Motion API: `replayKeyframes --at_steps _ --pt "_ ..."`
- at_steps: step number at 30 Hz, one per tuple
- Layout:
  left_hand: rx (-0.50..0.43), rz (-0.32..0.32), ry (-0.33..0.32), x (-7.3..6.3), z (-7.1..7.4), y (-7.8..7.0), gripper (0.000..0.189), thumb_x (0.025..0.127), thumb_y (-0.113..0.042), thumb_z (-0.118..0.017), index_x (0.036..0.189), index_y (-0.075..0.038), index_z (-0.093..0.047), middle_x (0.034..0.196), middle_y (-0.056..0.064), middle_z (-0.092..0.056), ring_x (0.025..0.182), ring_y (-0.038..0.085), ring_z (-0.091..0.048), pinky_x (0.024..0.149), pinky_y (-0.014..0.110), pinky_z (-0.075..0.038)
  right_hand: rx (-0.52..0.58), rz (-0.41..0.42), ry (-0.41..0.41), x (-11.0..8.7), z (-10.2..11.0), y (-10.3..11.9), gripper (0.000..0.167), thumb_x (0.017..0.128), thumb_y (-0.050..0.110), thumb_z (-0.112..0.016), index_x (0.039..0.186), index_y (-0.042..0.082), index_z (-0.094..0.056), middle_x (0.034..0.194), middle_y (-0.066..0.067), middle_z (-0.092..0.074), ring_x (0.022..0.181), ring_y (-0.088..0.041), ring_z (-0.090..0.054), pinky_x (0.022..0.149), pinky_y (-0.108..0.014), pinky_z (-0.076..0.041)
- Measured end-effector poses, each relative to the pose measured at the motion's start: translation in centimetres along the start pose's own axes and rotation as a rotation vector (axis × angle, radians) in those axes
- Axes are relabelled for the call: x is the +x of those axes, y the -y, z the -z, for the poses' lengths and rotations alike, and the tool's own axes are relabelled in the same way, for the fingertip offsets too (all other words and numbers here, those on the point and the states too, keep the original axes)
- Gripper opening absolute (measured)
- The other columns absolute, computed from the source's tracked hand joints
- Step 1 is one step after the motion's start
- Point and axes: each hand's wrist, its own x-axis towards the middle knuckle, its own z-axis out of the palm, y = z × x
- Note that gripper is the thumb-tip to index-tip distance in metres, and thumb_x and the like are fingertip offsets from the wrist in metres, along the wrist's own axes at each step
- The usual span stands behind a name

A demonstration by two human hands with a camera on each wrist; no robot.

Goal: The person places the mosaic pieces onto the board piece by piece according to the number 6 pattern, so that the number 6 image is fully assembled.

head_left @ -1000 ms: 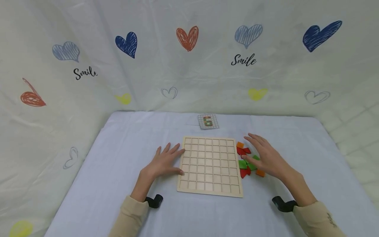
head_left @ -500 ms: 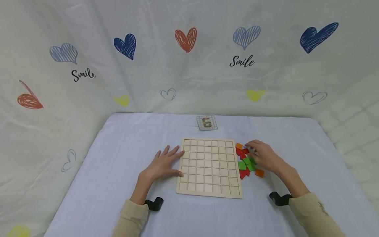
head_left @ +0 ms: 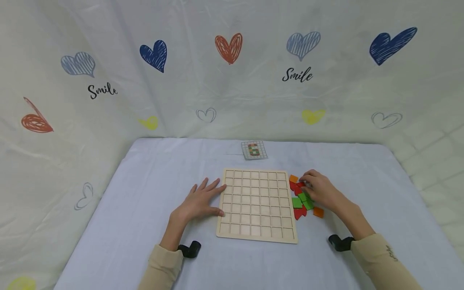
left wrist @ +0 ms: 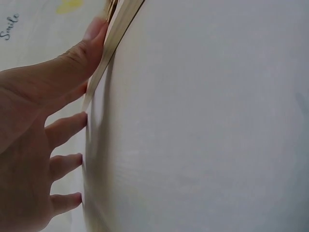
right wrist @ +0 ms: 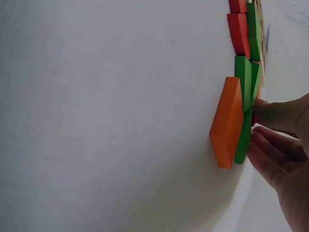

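A pale wooden grid board (head_left: 255, 205) lies on the white cloth, its squares bare. At its left edge my left hand (head_left: 197, 203) is spread, thumb and index fingertip touching the rim; the left wrist view shows the thumb (left wrist: 91, 41) against the board's side. Beyond the board's right edge my right hand (head_left: 322, 191) pinches a red tile (head_left: 300, 184) between thumb and fingers, most of it hidden by the fingertips. Around it lie a green tile (head_left: 297, 202), a red tile (head_left: 299, 213) and orange tiles (head_left: 294, 178), one of them nearest the camera (right wrist: 227, 123) in the right wrist view.
A small card (head_left: 254, 150) with a coloured figure on a grid lies behind the board. White cloth (head_left: 163, 161) covers the table. A curtain (head_left: 232, 88) with printed hearts hangs behind. Each wrist wears a black camera mount (head_left: 190, 249).
My right hand has come down and left onto the tiles, and its fingers have closed from spread to a pinch on a red tile. The left hand stays at the board's edge.
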Motion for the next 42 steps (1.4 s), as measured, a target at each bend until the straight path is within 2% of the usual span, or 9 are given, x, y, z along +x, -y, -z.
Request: replayKeyframes --at_steps 6,13,17,24,33,38,42 --pt "-0.007 0.004 -0.003 0.12 -0.21 0.03 0.091 0.082 -0.05 -0.083 0.159 -0.028 -0.041 0.171 0.002 -0.026 0.16 0.039 -0.008 0.124 0.068 -0.008 0.002 0.004 -0.016 -0.03 -0.05 -0.2 0.018 0.089 -0.004 -0.075 0.106 -0.003 -0.07 0.11 -0.019 -0.063 0.099 -0.032 -0.063 0.088 -0.05 -0.06" --pt "-0.01 -0.008 0.0 0.16 -0.51 -0.01 0.09 0.082 -0.05 -0.082 0.159 -0.027 -0.042 0.171 0.002 -0.026 0.16 0.04 -0.009 0.125 0.067 -0.008 0.035 -0.034 0.048 -0.04 0.21 -0.32 0.019 0.09 -0.004 -0.073 0.106 -0.004 -0.062 0.105 -0.017 -0.058 0.096 -0.029 -0.06 0.088 -0.048 -0.06" --pt "-0.014 -0.01 0.0 0.19 -0.65 0.02 0.092 0.082 -0.05 -0.082 0.16 -0.026 -0.04 0.171 0.003 -0.025 0.16 0.039 -0.008 0.125 0.067 -0.008 0.061 -0.051 0.059 -0.03 0.23 -0.41 0.021 0.091 -0.005 -0.072 0.108 -0.004 -0.06 0.106 -0.017 -0.059 0.096 -0.029 -0.06 0.089 -0.049 -0.06" --pt "-0.019 -0.019 -0.005 0.19 -0.76 0.15 0.093 0.081 -0.048 -0.083 0.16 -0.025 -0.04 0.171 0.003 -0.024 0.16 0.039 -0.008 0.125 0.067 -0.006 0.053 -0.055 0.037 -0.38 0.08 -0.41 0.027 0.089 -0.003 -0.074 0.114 -0.004 -0.064 0.106 -0.016 -0.06 0.098 -0.03 -0.061 0.088 -0.049 -0.06" --pt "-0.013 -0.02 -0.005 0.2 -0.76 0.18 0.092 0.081 -0.05 -0.082 0.16 -0.025 -0.04 0.171 0.002 -0.025 0.16 0.039 -0.008 0.124 0.068 -0.008 0.027 -0.031 0.046 -0.47 0.24 -0.46 0.026 0.09 -0.004 -0.072 0.116 -0.003 -0.068 0.106 -0.017 -0.066 0.095 -0.029 -0.061 0.088 -0.05 -0.06" --pt "-0.014 0.0 -0.005 0.13 -0.36 0.05 0.091 0.081 -0.05 -0.083 0.159 -0.026 -0.042 0.171 0.002 -0.025 0.16 0.039 -0.008 0.124 0.068 -0.008 0.009 0.01 0.003 -0.42 0.55 -0.19 0.031 0.091 -0.003 -0.07 0.122 -0.002 -0.07 0.102 -0.014 -0.064 0.089 -0.023 -0.058 0.078 -0.036 -0.06" --pt "-0.006 0.012 -0.008 0.2 -0.42 0.19 0.091 0.081 -0.05 -0.083 0.159 -0.028 -0.042 0.171 0.0 -0.025 0.16 0.038 -0.008 0.125 0.067 -0.007 0.022 0.003 -0.02 -0.28 0.79 0.24 0.026 0.09 -0.002 -0.072 0.116 -0.002 -0.073 0.099 -0.012 -0.064 0.088 -0.022 -0.056 0.076 -0.032 -0.058"
